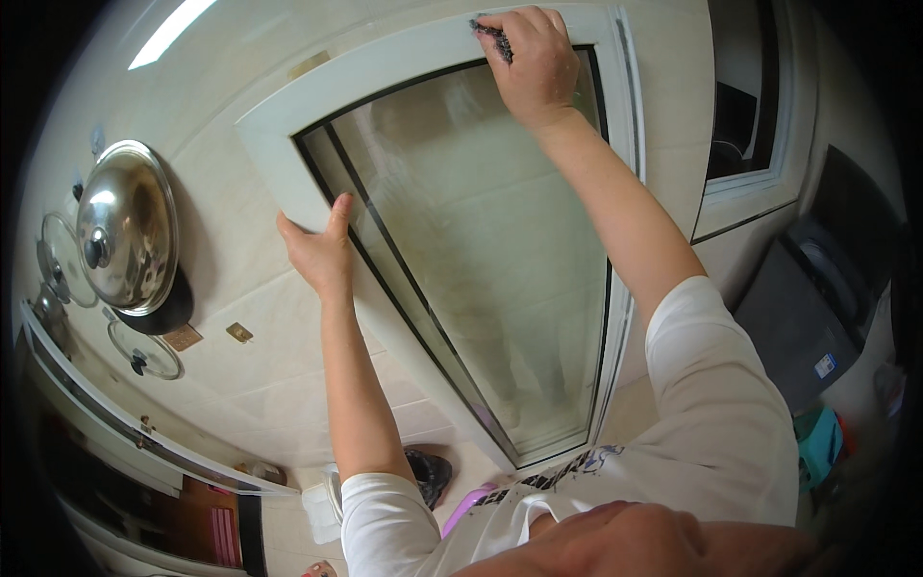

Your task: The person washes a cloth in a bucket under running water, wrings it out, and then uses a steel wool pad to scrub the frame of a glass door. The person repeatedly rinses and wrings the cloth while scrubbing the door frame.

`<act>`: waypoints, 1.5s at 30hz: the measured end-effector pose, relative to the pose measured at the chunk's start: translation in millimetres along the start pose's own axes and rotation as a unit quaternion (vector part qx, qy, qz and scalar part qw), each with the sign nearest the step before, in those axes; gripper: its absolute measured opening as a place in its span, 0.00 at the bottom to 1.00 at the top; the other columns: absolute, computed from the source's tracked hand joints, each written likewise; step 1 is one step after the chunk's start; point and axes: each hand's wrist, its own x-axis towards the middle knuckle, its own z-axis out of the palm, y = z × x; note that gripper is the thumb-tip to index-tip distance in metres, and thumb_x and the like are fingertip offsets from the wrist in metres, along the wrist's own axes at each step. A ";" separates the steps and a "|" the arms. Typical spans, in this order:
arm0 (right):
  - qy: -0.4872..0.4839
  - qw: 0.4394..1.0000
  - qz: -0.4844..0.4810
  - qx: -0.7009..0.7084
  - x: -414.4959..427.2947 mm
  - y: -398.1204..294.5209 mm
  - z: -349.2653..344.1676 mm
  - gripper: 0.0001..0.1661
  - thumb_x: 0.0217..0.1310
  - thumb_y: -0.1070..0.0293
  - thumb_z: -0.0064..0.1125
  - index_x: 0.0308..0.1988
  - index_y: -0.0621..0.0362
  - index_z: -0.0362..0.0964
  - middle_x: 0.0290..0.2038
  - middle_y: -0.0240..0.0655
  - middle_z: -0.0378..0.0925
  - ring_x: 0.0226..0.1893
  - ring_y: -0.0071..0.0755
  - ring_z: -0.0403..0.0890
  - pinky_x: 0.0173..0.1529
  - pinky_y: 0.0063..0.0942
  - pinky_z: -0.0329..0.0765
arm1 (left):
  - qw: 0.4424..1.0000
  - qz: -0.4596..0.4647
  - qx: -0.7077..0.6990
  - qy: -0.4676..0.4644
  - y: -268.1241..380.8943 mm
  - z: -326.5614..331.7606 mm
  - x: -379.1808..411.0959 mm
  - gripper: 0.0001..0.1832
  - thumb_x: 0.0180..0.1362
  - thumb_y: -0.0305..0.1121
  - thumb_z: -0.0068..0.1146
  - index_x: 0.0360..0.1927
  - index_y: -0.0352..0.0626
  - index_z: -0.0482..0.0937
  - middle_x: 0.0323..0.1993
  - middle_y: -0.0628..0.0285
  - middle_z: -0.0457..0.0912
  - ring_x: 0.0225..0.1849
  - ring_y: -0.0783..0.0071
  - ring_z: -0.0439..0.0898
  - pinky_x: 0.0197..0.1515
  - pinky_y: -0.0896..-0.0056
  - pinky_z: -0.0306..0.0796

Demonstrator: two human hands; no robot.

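A white-framed glass door [425,68] stands in front of me, its pane [483,216] edged with a black seal. High on the door's top rail, my right hand [537,68] pinches a dark mesh scrubber [497,42], probably steel wool, against the white frame. Part of the scrubber is hidden by the fingers. My left hand [321,252] grips the door's left upright, its thumb lying on the front near the glass. Water drops or suds show on the right hand.
Left, a steel wok lid [130,223] and glass lids [144,350] hang on the tiled wall [252,288]. A counter edge [166,440] runs lower left. Black [430,476] and purple [469,505] items lie low beside me. At right are a window [746,130], a dark grey box-like object [793,317] and a teal container [818,443].
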 end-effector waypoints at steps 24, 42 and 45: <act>-0.028 0.998 0.052 -0.038 7.4 16.1 2.5 0.07 0.50 0.69 0.55 0.32 0.56 0.69 0.33 0.41 0.70 0.37 0.46 0.71 0.39 0.41 0.70 | 1.000 0.012 -0.008 -0.018 -4.6 -1.7 1.6 0.40 0.40 0.50 0.70 0.50 0.34 0.65 0.43 0.51 0.76 0.45 0.59 0.75 0.49 0.64 0.67; -0.067 0.986 0.066 -0.140 28.6 82.5 -29.0 0.08 0.51 0.65 0.54 0.29 0.58 0.72 0.33 0.43 0.73 0.39 0.46 0.72 0.43 0.40 0.71 | 1.000 0.002 -0.008 -0.018 -0.6 -3.1 0.4 0.38 0.40 0.48 0.70 0.49 0.35 0.66 0.44 0.52 0.75 0.46 0.60 0.74 0.50 0.66 0.66; -0.062 0.979 0.042 -0.191 31.1 86.9 -35.5 0.08 0.51 0.66 0.55 0.29 0.59 0.72 0.34 0.43 0.73 0.41 0.46 0.71 0.43 0.40 0.71 | 1.000 0.016 -0.013 -0.010 -2.2 -1.8 0.5 0.38 0.40 0.48 0.70 0.48 0.35 0.66 0.43 0.52 0.75 0.46 0.60 0.74 0.49 0.65 0.66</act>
